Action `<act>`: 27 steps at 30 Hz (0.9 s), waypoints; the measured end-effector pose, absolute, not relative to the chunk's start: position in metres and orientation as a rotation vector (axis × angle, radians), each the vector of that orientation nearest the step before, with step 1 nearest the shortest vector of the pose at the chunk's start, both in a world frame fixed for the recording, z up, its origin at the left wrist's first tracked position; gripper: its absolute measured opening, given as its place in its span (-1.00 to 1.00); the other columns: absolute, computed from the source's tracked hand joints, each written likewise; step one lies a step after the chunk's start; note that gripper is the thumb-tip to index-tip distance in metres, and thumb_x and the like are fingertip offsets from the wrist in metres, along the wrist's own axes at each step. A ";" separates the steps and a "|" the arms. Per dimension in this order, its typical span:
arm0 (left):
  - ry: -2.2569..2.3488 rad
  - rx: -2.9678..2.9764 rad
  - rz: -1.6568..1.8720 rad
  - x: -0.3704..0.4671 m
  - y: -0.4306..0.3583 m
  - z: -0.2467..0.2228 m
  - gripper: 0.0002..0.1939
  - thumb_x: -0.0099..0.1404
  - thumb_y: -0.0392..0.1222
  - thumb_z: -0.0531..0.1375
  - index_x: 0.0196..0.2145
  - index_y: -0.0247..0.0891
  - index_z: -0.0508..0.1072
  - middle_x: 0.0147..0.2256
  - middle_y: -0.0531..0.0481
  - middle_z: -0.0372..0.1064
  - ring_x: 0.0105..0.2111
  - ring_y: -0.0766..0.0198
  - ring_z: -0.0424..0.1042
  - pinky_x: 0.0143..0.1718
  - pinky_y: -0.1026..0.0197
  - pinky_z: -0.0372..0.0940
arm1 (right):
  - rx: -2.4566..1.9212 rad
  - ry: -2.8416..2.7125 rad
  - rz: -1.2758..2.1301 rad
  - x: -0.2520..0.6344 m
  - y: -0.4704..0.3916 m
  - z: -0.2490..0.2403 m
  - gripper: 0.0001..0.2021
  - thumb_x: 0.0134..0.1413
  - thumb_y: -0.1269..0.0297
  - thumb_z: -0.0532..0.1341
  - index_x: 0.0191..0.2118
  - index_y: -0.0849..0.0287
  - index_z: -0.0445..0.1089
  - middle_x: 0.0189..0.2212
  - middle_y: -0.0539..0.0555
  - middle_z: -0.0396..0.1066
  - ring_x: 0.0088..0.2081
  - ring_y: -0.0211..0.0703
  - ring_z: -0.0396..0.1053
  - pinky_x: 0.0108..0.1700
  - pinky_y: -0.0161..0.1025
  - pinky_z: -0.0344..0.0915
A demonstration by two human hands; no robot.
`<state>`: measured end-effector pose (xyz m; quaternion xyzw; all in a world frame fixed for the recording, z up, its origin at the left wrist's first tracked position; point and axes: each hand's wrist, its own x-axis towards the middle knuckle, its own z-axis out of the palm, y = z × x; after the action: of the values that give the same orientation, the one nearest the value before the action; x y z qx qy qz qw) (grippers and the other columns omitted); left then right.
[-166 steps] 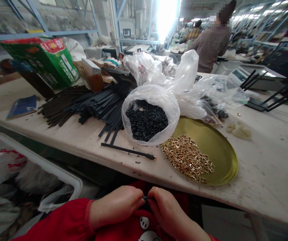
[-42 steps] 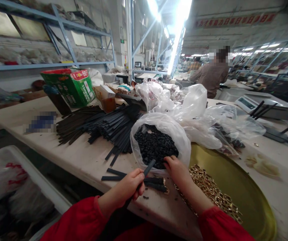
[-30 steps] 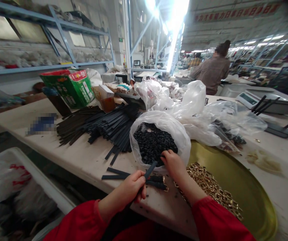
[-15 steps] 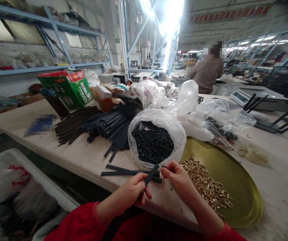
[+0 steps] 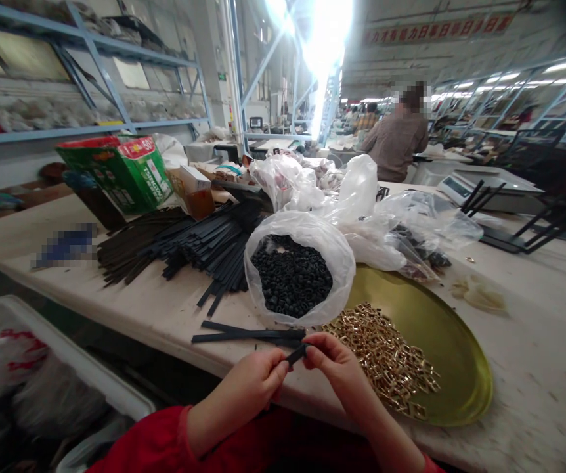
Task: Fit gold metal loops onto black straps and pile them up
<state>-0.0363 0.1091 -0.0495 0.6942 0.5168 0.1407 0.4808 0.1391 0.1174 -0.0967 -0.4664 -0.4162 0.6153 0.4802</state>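
A dark strap (image 5: 297, 355) is pinched near its end by my left hand (image 5: 259, 376). The fingers of my right hand (image 5: 331, 358) close on the strap's tip; any small piece between them is hidden. Just beyond my hands lie a few dark straps (image 5: 243, 334) on the table. Behind these stands a white plastic bag (image 5: 345, 263), open at the top, full of small black loops (image 5: 293, 279). Gold metal buckles (image 5: 386, 355) are heaped on a round gold tray (image 5: 470, 368) to the right of my right hand.
Black straps (image 5: 209, 246) are fanned out at the back left, by a green and red package (image 5: 130, 174). Clear plastic bags (image 5: 362, 190) crowd the back. A white bin (image 5: 81, 355) stands below the left edge. A person (image 5: 396, 141) is further off.
My right hand has come onto the strap's end, where before it was beside it with a small black piece. The strap has tilted lower. The view has shifted slightly.
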 end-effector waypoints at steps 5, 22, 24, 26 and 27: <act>1.171 2.004 0.292 -0.038 0.107 -0.050 -0.73 0.24 -0.17 0.01 -0.52 -0.21 0.42 -0.59 0.06 0.29 -0.56 0.29 0.23 -0.55 0.31 -0.03 | -1.178 -1.286 1.551 0.132 0.103 -0.103 -0.84 -0.16 0.21 0.27 -0.41 0.18 0.41 -0.61 -0.06 0.34 -0.52 -0.26 0.27 -0.42 -0.31 0.20; 1.057 2.621 0.242 -0.033 0.099 -0.034 -0.81 0.27 -0.30 0.03 -0.34 -0.24 0.44 -0.33 -0.10 0.43 -0.27 0.11 0.36 -0.14 0.09 0.13 | -1.415 -1.974 1.093 0.139 0.076 -0.107 -0.94 -0.13 0.39 0.20 -0.49 0.16 0.42 -0.48 0.04 0.44 -0.38 -0.11 0.32 -0.31 -0.24 0.16; 1.200 2.579 0.475 -0.034 0.098 -0.025 -0.83 0.28 -0.20 0.04 -0.27 -0.21 0.41 -0.21 -0.11 0.39 -0.14 0.09 0.29 -0.04 0.06 0.06 | -1.412 -1.659 1.249 0.139 0.078 -0.108 -0.93 -0.11 0.31 0.20 -0.50 0.17 0.39 -0.55 -0.01 0.39 -0.46 -0.18 0.28 -0.40 -0.29 0.15; 1.392 2.394 0.499 -0.035 0.097 -0.022 -0.81 0.24 -0.09 0.07 -0.33 -0.22 0.40 -0.27 -0.10 0.39 -0.22 0.09 0.31 -0.14 0.11 0.13 | -1.301 -1.329 1.436 0.135 0.079 -0.104 -0.86 -0.13 0.22 0.23 -0.50 0.17 0.35 -0.59 -0.06 0.34 -0.50 -0.23 0.26 -0.45 -0.33 0.15; 1.434 2.267 0.428 -0.035 0.096 -0.024 -0.78 0.23 -0.04 0.08 -0.38 -0.23 0.38 -0.34 -0.08 0.39 -0.30 0.12 0.32 -0.25 0.16 0.16 | -1.225 -1.190 1.503 0.132 0.078 -0.101 -0.83 -0.16 0.17 0.26 -0.49 0.16 0.34 -0.57 -0.06 0.35 -0.50 -0.24 0.27 -0.43 -0.33 0.18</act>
<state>-0.0346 0.0960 -0.0242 0.8158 0.5160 0.1540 0.2110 0.1318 0.0784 -0.1005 -0.4886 -0.4746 0.5998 0.4199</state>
